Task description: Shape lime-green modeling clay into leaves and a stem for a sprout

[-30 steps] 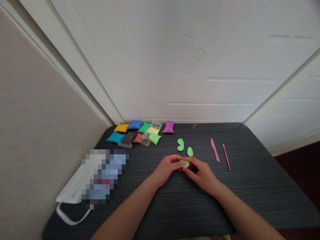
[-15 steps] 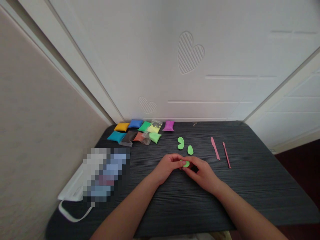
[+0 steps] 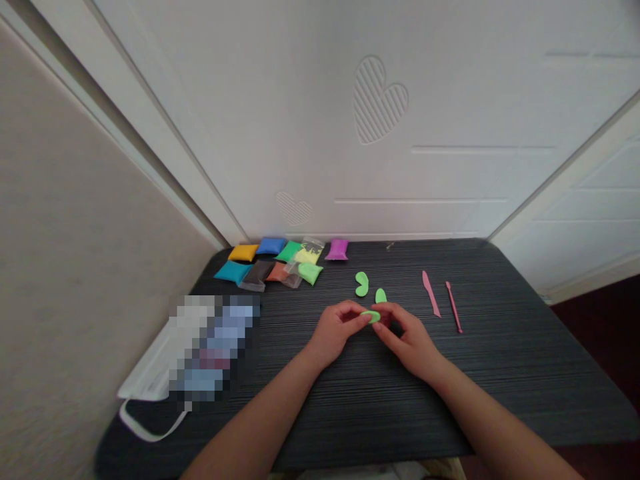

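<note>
Between my two hands is a small flat piece of light green modelling clay (image 3: 371, 317). My left hand (image 3: 337, 330) pinches its left side between thumb and fingers. At its right end, my right hand (image 3: 407, 337) has thumb and fingertips closed on the edge. Just beyond the fingers lies a green clay oval (image 3: 381, 295), its near end partly hidden by my right hand. A curved, notched green clay piece (image 3: 361, 284) rests a little farther off to the left.
Several coloured clay packets (image 3: 270, 247) sit at the back left, with a purple packet (image 3: 337, 250) beside them. A pink plastic knife (image 3: 431, 293) and a thin pink modelling tool (image 3: 453, 307) lie right. A white face mask (image 3: 150, 373) and a blurred item occupy the left side.
Both hands have risen slightly toward the clay oval and now cover its near end. The held clay piece has tilted, and the right fingers have shifted a little to the right.
</note>
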`<state>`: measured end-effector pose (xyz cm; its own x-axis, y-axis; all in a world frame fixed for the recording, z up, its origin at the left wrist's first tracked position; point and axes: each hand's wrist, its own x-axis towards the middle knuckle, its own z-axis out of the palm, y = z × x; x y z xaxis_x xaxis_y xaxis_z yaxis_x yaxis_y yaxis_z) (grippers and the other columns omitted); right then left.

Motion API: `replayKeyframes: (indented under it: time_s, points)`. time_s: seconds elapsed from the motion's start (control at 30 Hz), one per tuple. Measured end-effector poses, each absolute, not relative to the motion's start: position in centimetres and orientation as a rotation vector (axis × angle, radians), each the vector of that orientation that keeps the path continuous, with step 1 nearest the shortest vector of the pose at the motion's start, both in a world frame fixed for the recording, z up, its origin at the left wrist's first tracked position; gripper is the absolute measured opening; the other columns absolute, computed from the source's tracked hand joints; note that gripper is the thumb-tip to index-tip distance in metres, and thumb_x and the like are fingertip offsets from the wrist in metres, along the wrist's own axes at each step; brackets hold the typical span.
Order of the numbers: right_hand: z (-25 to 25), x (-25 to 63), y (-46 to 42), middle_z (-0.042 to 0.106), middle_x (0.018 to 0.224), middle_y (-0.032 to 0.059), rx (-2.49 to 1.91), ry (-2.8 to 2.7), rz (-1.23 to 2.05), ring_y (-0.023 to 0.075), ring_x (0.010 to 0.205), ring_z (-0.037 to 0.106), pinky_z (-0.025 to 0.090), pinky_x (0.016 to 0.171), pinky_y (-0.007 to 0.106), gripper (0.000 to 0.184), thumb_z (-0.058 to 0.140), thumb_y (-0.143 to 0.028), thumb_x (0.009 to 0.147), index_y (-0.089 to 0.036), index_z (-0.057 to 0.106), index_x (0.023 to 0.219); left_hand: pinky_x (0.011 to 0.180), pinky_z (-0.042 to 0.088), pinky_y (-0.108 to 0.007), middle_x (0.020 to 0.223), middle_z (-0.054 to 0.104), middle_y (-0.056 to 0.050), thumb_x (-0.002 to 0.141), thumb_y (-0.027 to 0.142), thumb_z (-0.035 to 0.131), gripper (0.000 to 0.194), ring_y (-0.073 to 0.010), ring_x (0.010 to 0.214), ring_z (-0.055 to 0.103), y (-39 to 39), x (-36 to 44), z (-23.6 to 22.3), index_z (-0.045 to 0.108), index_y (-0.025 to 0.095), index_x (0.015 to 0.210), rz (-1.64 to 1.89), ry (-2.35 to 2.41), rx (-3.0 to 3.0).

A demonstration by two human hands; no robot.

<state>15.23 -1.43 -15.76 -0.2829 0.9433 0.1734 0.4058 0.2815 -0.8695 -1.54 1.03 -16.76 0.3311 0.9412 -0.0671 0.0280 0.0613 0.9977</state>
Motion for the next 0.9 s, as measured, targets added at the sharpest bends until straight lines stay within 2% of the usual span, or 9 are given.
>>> replayKeyframes:
  time_s: [0.23, 0.37, 0.57, 0.77, 0.9]
  points:
    - [-15.93, 15.41, -1.06, 0.058, 0.077, 0.0016, -1.254, -1.847, 0.854, 0.0135, 0.069, 0.053, 0.043, 0.065, 0.026, 0.012, 0.047, -0.024, 0.083, -0.02, 0.057, 0.089, 0.069, 0.041, -0.025, 0.082, 0.059, -0.003, 0.074, 0.031, 0.059, 0.017, -0.0142, 0.075, 0.054, 0.88, -1.45, -16.99, 0.065, 0.017, 0.081, 0.963, 1.059, 1.51]
    - [-15.76, 15.4, -1.09, 0.057, 0.078, 0.002, -1.259, -1.864, 0.802, 0.0141, 0.069, 0.052, 0.043, 0.066, 0.027, 0.012, 0.047, -0.023, 0.083, -0.02, 0.057, 0.089, 0.065, 0.041, -0.024, 0.082, 0.059, -0.002, 0.072, 0.03, 0.061, 0.015, -0.0132, 0.071, 0.053, 0.7, -1.46, -16.76, 0.064, 0.018, 0.081, 1.0, 1.143, 1.621]
    - [-15.63, 15.36, -1.17, 0.056, 0.079, 0.0028, -1.24, -1.891, 0.748, 0.015, 0.071, 0.052, 0.043, 0.066, 0.028, 0.013, 0.046, -0.022, 0.083, -0.021, 0.056, 0.091, 0.075, 0.041, -0.027, 0.081, 0.06, -0.003, 0.074, 0.027, 0.06, 0.01, -0.0156, 0.081, 0.055, 0.52, -1.48, -16.56, 0.066, 0.02, 0.077, 1.079, 1.144, 1.72]
    - [-15.61, 15.36, -1.14, 0.056, 0.079, 0.0025, -1.231, -1.884, 0.747, 0.0149, 0.071, 0.052, 0.042, 0.066, 0.027, 0.012, 0.047, -0.021, 0.082, -0.021, 0.056, 0.091, 0.067, 0.042, -0.025, 0.083, 0.059, -0.003, 0.073, 0.025, 0.06, 0.01, -0.0152, 0.078, 0.054, 0.44, -1.39, -16.47, 0.064, 0.02, 0.081, 1.086, 1.19, 1.74]
    - [-15.61, 15.38, -1.17, 0.056, 0.079, 0.0026, -1.236, -1.881, 0.752, 0.0147, 0.071, 0.051, 0.042, 0.066, 0.028, 0.012, 0.047, -0.021, 0.082, -0.021, 0.056, 0.09, 0.072, 0.042, -0.026, 0.082, 0.059, -0.003, 0.074, 0.025, 0.059, 0.008, -0.0153, 0.08, 0.055, 0.4, -1.43, -16.44, 0.064, 0.019, 0.078, 1.099, 1.168, 1.742]
